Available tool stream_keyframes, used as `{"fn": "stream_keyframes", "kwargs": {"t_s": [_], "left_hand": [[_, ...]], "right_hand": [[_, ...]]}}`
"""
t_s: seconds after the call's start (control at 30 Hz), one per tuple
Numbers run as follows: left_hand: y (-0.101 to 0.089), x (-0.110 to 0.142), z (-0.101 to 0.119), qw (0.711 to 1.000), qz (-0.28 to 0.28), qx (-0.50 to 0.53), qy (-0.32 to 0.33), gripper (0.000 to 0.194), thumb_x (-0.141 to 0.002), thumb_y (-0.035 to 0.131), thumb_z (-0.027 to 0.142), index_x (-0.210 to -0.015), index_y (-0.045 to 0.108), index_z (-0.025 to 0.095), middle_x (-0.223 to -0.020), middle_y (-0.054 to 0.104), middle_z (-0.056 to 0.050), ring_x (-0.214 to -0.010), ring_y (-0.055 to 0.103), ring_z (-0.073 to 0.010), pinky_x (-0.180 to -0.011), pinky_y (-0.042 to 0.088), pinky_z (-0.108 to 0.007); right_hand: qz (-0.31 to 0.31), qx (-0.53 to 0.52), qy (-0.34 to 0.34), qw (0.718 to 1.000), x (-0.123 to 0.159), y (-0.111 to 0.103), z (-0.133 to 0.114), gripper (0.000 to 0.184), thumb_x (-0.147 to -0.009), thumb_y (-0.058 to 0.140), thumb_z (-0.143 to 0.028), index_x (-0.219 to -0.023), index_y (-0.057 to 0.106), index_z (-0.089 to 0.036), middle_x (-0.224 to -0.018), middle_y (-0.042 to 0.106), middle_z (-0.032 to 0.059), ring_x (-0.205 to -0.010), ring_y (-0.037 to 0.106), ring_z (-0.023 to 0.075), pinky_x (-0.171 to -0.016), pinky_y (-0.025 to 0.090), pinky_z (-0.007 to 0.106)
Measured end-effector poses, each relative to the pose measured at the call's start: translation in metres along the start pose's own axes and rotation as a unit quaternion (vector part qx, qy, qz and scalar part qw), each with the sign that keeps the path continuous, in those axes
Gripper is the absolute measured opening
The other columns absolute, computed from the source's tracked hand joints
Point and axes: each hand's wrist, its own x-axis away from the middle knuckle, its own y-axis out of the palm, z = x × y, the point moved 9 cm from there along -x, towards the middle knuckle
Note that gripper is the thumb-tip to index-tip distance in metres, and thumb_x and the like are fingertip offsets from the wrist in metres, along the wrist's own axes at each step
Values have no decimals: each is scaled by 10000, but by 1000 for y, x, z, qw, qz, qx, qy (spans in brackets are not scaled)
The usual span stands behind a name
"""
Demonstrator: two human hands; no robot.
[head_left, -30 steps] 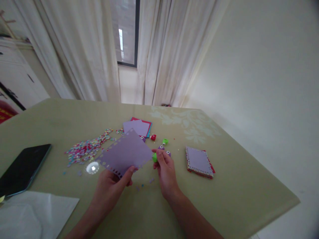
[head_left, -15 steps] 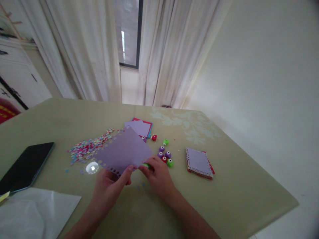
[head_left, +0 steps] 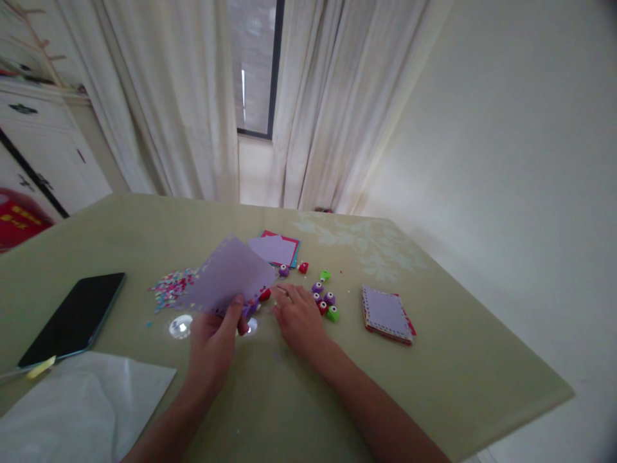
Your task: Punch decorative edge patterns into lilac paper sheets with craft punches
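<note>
My left hand (head_left: 215, 337) pinches a light purple paper square (head_left: 236, 273) by its near edge, thumb on top. Small holes run along the sheet's borders. Just right of the paper, my right hand (head_left: 299, 318) is low over the table, palm down, its fingers slightly apart with nothing visible in them. A red craft punch (head_left: 265, 294) shows between the paper and the right fingertips. Under the paper's near corner lies a purple punch (head_left: 250, 309), partly hidden. Several small punches with eye-like tops (head_left: 323, 307) stand beside the right hand.
Colourful paper confetti (head_left: 172, 287) lies left of the sheet. Behind are stacked paper squares (head_left: 274, 247). A stack of hole-edged cards (head_left: 387, 315) sits to the right. At the left are a black tablet (head_left: 74, 315), a white bag (head_left: 91, 405) and a clear round piece (head_left: 180, 326).
My right hand has come away from the paper's edge, and the green punch at its fingers no longer shows. My left hand and the sheet have shifted slightly left.
</note>
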Motion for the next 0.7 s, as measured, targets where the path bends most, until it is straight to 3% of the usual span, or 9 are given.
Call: {"fn": "stream_keyframes", "kwargs": {"t_s": [0.1,0.2,0.3,0.4,0.5,0.57,0.7], "left_hand": [[5,0,3,999,-27,13,-18,435,-807,711,537,-517,617,227,-497,615,-16,-482,574,-172,-485,437,-276],[9,0,5,999,-40,24,-26,348,-727,795,525,-649,662,213,-524,651,-6,-470,594,-186,-452,429,-276],[14,0,2,997,-46,49,-30,358,-690,842,508,-788,673,208,-587,701,-5,-496,639,-202,-469,471,-283],[18,1,-2,995,-58,83,-21,357,-772,791,546,-811,660,216,-600,717,-12,-529,659,-203,-529,523,-297],[24,3,-8,989,-79,126,-28,409,-870,689,612,-754,632,224,-601,722,-27,-538,648,-194,-570,543,-312],[28,6,-14,981,-86,167,-50,428,-876,685,630,-756,626,224,-601,717,-21,-539,645,-194,-573,546,-317],[32,10,-25,966,-87,226,-92,412,-867,723,618,-837,654,213,-628,714,-5,-575,664,-203,-565,537,-309]], "right_hand": [[-58,35,-31,997,-20,15,-11,342,-1007,703,-329,-1319,669,-192,-1359,701,152,-1285,599,334,-1057,487,472],[-111,48,-23,992,-31,29,-9,252,-1001,701,-329,-1179,713,-151,-1182,755,163,-1144,672,320,-974,520,430],[-123,37,-6,992,-29,27,-2,235,-996,685,-310,-1152,714,-136,-1124,762,167,-1039,707,305,-917,532,404],[-77,2,3,997,-17,6,5,190,-988,671,-267,-1134,695,-147,-1114,756,157,-1036,700,298,-923,523,398],[17,-130,50,990,4,-21,20,150,-965,711,-290,-1068,678,-187,-1058,749,112,-978,695,270,-883,527,385],[68,-271,112,953,19,-27,38,234,-944,744,-367,-1091,667,-202,-1047,750,91,-890,703,239,-804,540,362],[93,-554,212,799,35,-4,62,394,-847,826,-465,-1102,639,-231,-979,747,48,-755,692,195,-667,544,314]]}}
